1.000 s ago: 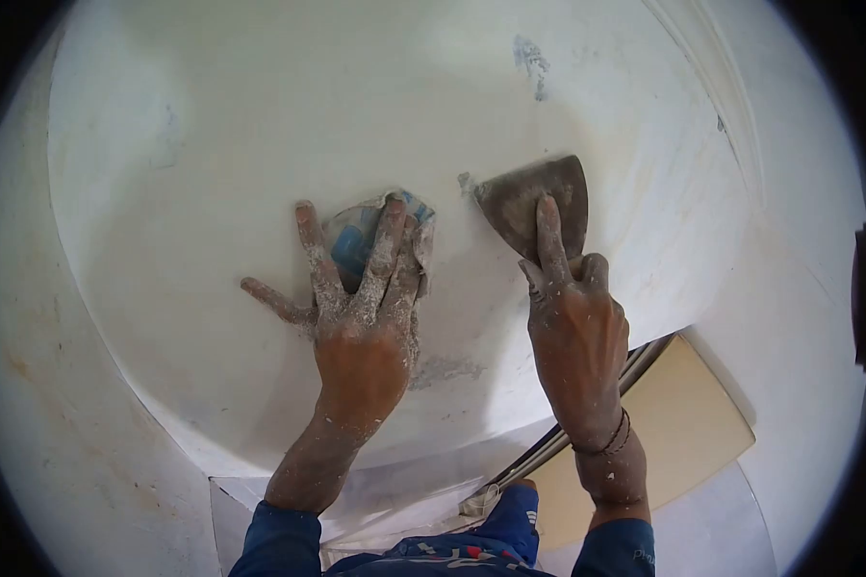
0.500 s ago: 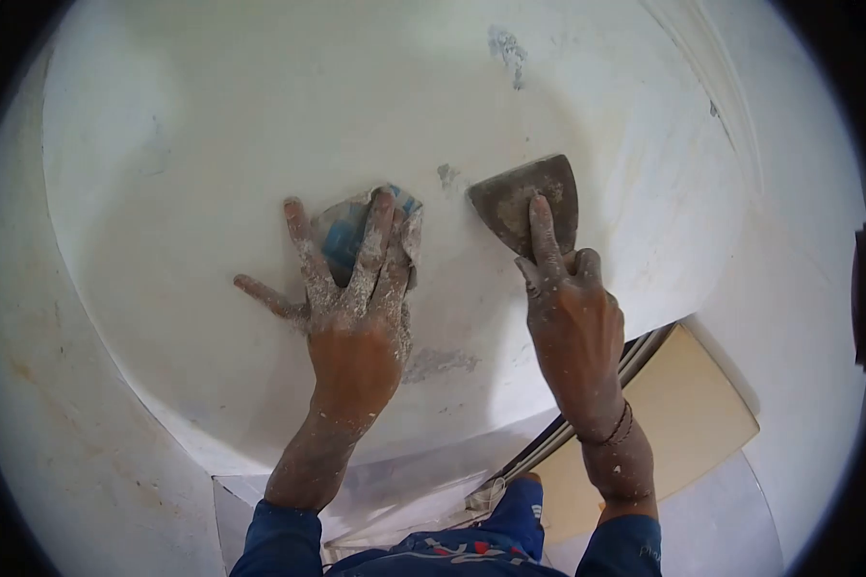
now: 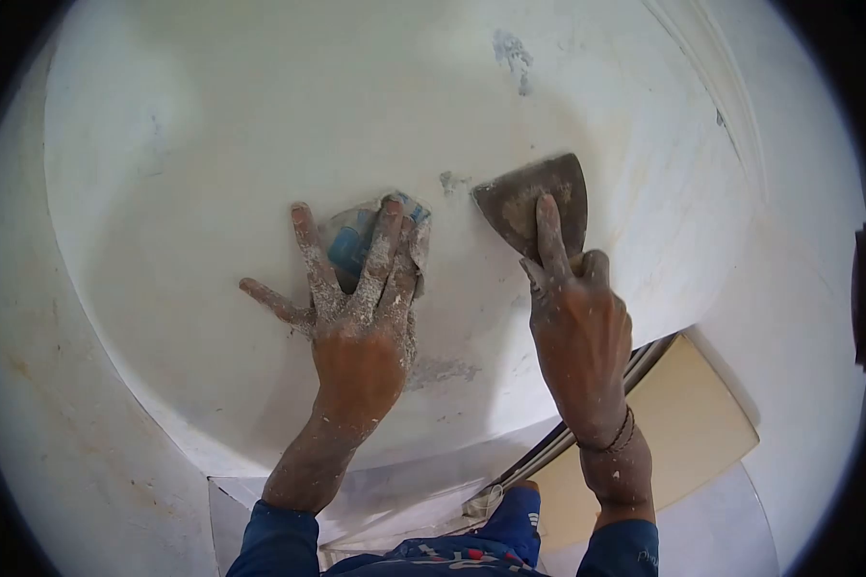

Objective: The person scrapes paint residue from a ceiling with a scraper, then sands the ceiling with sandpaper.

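My left hand (image 3: 361, 327) has its fingers spread, coated in white powder. Under its middle fingers is a crumpled piece of plastic (image 3: 351, 245) with blue print, held against the white wall (image 3: 260, 125); the thumb is mostly hidden. To the right, my right hand (image 3: 577, 308) grips a putty knife (image 3: 539, 188), the index finger stretched along its blade. The blade's wide edge points up and left, close to the wall. Beside that edge shows a small grey patch (image 3: 449, 181).
Higher on the wall is a larger grey patch (image 3: 513, 58), and another smudge (image 3: 443, 370) lies between my wrists. At lower right leans a cream-coloured board (image 3: 674, 433). A dark object (image 3: 863, 298) sits at the right edge.
The view has shifted slightly. My left hand and the plastic appear a little farther right and lower. The putty knife sits slightly farther right, in the same grip.
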Demonstrator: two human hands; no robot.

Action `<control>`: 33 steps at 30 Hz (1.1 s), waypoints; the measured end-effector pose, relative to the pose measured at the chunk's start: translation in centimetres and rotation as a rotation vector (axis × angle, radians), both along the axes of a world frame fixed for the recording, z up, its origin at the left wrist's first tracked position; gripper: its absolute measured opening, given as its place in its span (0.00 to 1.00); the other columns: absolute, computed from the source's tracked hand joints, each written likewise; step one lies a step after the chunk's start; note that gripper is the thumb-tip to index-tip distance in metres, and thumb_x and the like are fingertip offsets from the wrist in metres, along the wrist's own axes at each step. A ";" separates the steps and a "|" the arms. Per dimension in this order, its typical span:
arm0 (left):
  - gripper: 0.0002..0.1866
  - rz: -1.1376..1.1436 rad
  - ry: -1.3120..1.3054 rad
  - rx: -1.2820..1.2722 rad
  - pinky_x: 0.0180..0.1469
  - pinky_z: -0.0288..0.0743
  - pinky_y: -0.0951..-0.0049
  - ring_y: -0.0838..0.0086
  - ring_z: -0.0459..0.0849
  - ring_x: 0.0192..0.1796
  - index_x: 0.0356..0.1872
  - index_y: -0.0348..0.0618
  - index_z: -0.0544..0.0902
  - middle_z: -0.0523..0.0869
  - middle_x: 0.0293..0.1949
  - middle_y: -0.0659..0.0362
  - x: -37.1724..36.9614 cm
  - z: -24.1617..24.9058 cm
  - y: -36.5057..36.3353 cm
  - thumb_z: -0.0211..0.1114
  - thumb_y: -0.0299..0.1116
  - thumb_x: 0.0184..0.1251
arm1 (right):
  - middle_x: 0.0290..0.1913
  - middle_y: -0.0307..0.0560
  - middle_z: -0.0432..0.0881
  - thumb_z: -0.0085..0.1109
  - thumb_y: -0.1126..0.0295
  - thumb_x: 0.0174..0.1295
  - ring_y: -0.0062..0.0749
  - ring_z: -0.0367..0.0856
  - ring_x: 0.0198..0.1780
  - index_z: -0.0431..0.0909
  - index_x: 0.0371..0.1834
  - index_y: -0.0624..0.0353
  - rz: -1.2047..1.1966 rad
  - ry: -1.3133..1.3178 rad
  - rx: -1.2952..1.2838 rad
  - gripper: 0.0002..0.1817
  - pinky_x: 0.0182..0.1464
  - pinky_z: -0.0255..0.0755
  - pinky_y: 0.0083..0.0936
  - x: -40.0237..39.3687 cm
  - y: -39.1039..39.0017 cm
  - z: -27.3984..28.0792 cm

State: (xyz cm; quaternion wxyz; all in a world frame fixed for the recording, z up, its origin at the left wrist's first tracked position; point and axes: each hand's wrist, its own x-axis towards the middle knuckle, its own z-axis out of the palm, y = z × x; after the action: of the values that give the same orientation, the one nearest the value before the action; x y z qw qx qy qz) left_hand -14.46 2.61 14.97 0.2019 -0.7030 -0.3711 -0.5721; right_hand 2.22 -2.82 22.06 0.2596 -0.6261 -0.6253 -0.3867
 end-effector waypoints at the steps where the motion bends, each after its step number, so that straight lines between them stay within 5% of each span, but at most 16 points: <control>1: 0.24 -0.001 0.010 -0.001 0.62 0.36 0.32 0.37 0.48 0.69 0.56 0.45 0.76 0.65 0.67 0.66 0.0 0.0 0.0 0.58 0.25 0.55 | 0.31 0.49 0.72 0.52 0.72 0.60 0.35 0.80 0.22 0.53 0.71 0.44 -0.009 -0.011 0.004 0.34 0.20 0.76 0.29 -0.1 -0.1 0.2; 13: 0.22 0.083 0.037 0.024 0.63 0.47 0.36 0.34 0.51 0.68 0.52 0.42 0.79 0.66 0.66 0.64 -0.1 -0.6 0.0 0.59 0.25 0.52 | 0.28 0.50 0.71 0.53 0.67 0.63 0.38 0.76 0.21 0.58 0.69 0.43 -0.076 -0.008 0.036 0.30 0.24 0.75 0.33 -1.2 0.1 0.2; 15: 0.22 -0.041 0.052 -0.155 0.64 0.55 0.46 0.34 0.50 0.68 0.52 0.40 0.79 0.67 0.66 0.62 0.0 -1.5 0.4 0.59 0.23 0.52 | 0.28 0.51 0.71 0.53 0.68 0.63 0.38 0.76 0.21 0.58 0.69 0.43 -0.055 -0.005 0.050 0.30 0.24 0.75 0.33 -0.9 0.2 0.5; 18: 0.22 -0.041 0.005 0.023 0.63 0.54 0.43 0.33 0.52 0.67 0.53 0.40 0.78 0.67 0.65 0.61 0.2 -0.9 0.5 0.59 0.23 0.52 | 0.28 0.50 0.71 0.53 0.68 0.63 0.36 0.77 0.21 0.57 0.70 0.42 -0.008 -0.053 0.063 0.31 0.23 0.75 0.33 -0.4 0.4 0.1; 22: 0.22 0.042 0.040 -0.064 0.63 0.54 0.42 0.33 0.53 0.67 0.52 0.40 0.78 0.68 0.65 0.60 0.0 0.8 -0.6 0.59 0.23 0.51 | 0.30 0.49 0.72 0.53 0.71 0.60 0.35 0.78 0.22 0.56 0.70 0.43 0.002 -0.010 0.016 0.33 0.22 0.75 0.29 -1.0 0.0 0.4; 27: 0.26 -0.055 -0.040 0.004 0.61 0.21 0.28 0.40 0.46 0.71 0.58 0.46 0.75 0.64 0.68 0.66 0.2 -0.5 0.5 0.59 0.24 0.53 | 0.32 0.48 0.72 0.53 0.74 0.57 0.33 0.80 0.25 0.54 0.71 0.46 -0.015 -0.083 0.027 0.36 0.21 0.76 0.25 -2.0 0.6 0.9; 33: 0.24 -0.077 -0.091 -0.242 0.64 0.26 0.33 0.43 0.49 0.71 0.57 0.45 0.76 0.67 0.66 0.63 -0.3 -2.8 1.7 0.60 0.25 0.55 | 0.30 0.50 0.72 0.55 0.75 0.57 0.35 0.78 0.25 0.58 0.69 0.45 0.064 0.023 -0.009 0.34 0.25 0.75 0.30 -1.8 0.6 0.4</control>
State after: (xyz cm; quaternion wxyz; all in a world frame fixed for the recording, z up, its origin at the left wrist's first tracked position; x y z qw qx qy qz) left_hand -14.77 4.31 12.15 0.0766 -0.7091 -0.4190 -0.5619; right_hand 0.37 -2.19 22.42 0.2761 -0.6114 -0.6438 -0.3680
